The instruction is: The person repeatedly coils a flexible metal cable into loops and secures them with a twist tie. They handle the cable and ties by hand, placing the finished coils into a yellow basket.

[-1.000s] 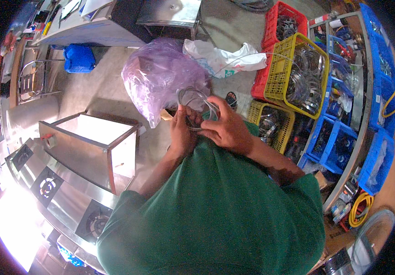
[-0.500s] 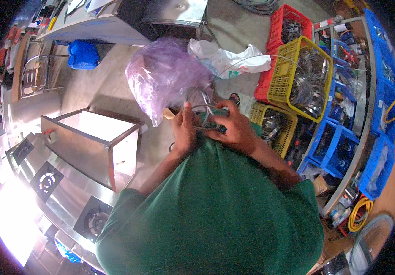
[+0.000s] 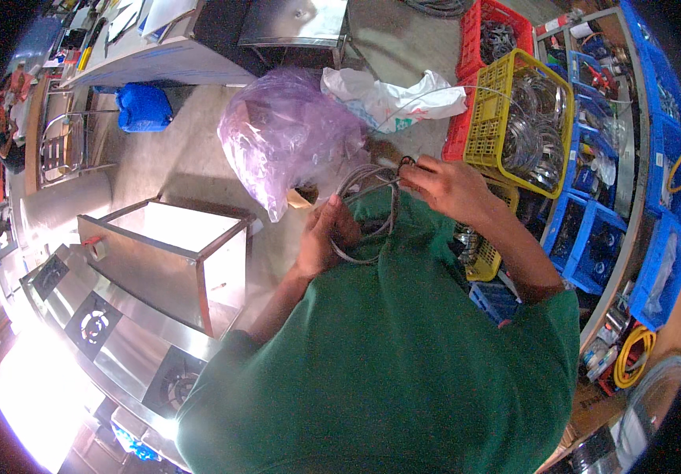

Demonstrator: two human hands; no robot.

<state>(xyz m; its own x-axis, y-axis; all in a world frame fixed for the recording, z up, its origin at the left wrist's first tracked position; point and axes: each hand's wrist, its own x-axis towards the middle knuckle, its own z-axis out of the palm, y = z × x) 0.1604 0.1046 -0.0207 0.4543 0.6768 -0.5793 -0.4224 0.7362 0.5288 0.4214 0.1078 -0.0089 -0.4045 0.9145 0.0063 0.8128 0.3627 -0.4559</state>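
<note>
A coil of thin grey cable [image 3: 395, 212] hangs in front of my green shirt. My left hand [image 3: 329, 235] is closed around the coil's left side, thumb on top. At the upper right of the loops, my right hand [image 3: 444, 188] pinches a dark end or tie of the cable between thumb and fingers. The fingertips partly hide what is pinched. Just beyond the coil lies a large translucent purple plastic bag [image 3: 289, 134], with a white plastic bag [image 3: 395, 103] beside it.
At right stand a yellow crate [image 3: 482, 126] of metallic coils, a red crate [image 3: 470, 47], a lower yellow crate [image 3: 484, 267] and shelving with blue bins [image 3: 589, 245]. To the left are an open metal frame box [image 3: 147, 268], a steel burner counter [image 3: 127, 324] and a blue jerrycan [image 3: 144, 108].
My right hand has moved right and slightly up, away from my left hand. The coil now shows as a wider ring, held at its left by my left hand.
</note>
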